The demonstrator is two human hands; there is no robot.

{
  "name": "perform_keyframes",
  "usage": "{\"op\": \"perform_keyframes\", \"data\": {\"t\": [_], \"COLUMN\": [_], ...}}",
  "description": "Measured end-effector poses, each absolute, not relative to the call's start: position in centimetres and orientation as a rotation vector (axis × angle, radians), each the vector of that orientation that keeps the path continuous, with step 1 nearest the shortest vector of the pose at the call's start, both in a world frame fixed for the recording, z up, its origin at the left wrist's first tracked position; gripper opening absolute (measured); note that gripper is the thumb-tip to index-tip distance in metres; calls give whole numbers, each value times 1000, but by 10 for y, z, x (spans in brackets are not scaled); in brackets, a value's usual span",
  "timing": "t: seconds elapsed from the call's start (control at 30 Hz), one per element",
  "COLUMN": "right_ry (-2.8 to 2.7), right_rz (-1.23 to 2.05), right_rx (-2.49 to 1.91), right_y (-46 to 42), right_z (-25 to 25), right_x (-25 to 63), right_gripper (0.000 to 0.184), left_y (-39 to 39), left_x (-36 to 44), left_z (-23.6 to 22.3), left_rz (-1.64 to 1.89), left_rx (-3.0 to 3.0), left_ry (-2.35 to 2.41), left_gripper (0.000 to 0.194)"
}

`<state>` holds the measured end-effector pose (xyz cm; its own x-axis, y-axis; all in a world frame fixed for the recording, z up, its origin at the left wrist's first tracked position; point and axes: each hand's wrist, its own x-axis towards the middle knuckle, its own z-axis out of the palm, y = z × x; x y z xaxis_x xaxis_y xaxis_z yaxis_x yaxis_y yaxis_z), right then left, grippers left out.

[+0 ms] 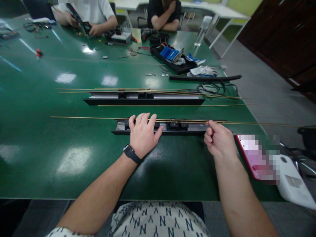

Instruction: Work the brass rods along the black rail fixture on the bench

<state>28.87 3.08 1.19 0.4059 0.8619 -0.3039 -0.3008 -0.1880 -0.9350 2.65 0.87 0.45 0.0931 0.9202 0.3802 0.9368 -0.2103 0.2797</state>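
A long black and silver metal rail with black blocks in its channel lies crosswise in front of me. Thin golden rods run along its far edge and stick out past both ends. My left hand, with a watch on its wrist, rests over the rail's left half, fingers spread across the rods. Near the rail's right end my right hand has thumb and forefinger pinched on a golden rod. Behind lies a second, similar rail, with more golden rods over and beside it.
Right of my right hand lie a red-edged phone and a white object. Farther back are a black strip, coiled cable, gloves and a black tray. Two people sit across the green table.
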Motion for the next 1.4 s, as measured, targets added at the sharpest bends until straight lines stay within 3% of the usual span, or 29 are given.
{"op": "perform_keyframes", "data": {"t": [1.4], "right_ry": [-454], "right_rz": [1074], "right_rx": [-1389], "right_y": [35], "right_z": [18], "right_x": [302], "right_gripper": [16], "left_y": [8], "left_x": [27], "left_z": [5], "left_rz": [-714], "left_rx": [-2295], "left_ry": [-1954], "left_gripper": [44]}}
